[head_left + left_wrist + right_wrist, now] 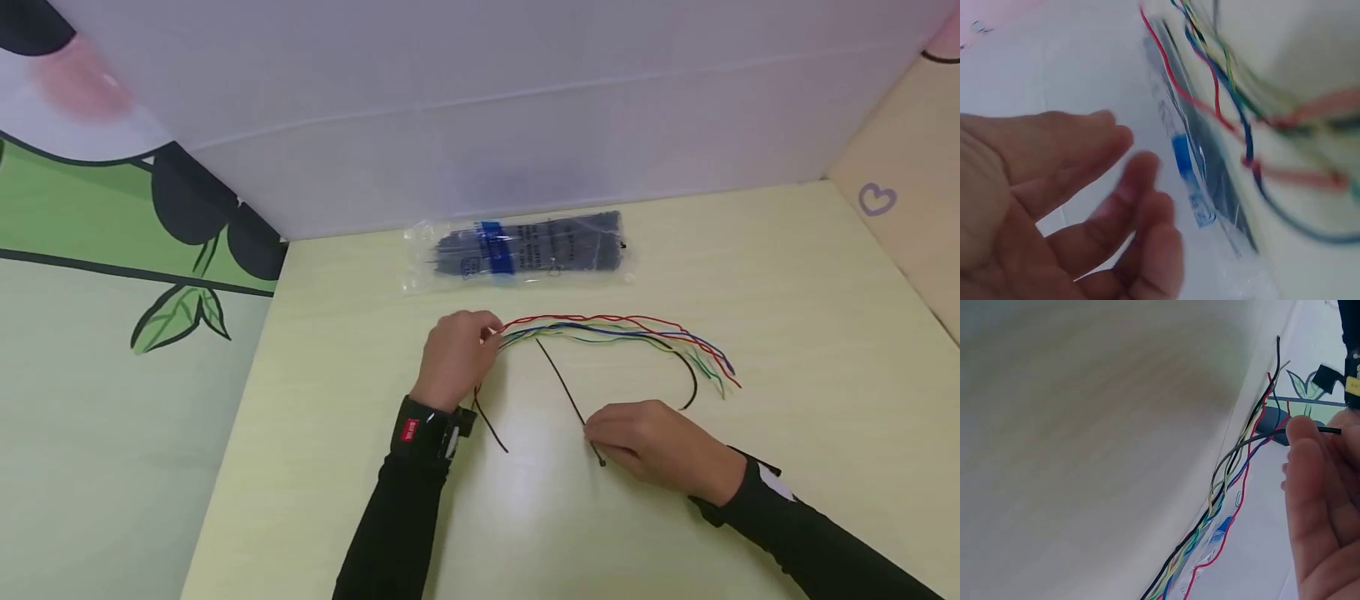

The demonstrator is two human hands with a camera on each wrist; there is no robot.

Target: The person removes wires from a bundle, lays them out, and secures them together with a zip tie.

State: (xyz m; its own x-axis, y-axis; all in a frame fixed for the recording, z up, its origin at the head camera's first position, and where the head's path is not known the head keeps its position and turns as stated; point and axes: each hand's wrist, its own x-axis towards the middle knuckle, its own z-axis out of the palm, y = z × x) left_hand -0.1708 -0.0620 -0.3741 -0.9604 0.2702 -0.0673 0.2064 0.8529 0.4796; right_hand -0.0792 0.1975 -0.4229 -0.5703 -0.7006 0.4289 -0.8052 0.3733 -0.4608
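Observation:
A bundle of thin red, blue, green, yellow and black wires (600, 318) curves across the table. My left hand (456, 358) is at the bundle's left end. In the left wrist view its fingers (1141, 178) are loosely bent with a gap to the thumb, and the wires (1235, 119) run past beside them. Between thumb and fingers my right hand (660, 442) pinches a black cable tie (557, 372) near its head. The tie's thin end slants up to the lower edge of the bundle, and in the right wrist view the tie (1241, 442) crosses over the wires.
Behind the wires lies a clear plastic bag (416, 258) packed with dark cable ties and marked with a blue band. A white wall panel (525, 142) closes off the table's back edge, and a printed panel (142, 433) stands at the left.

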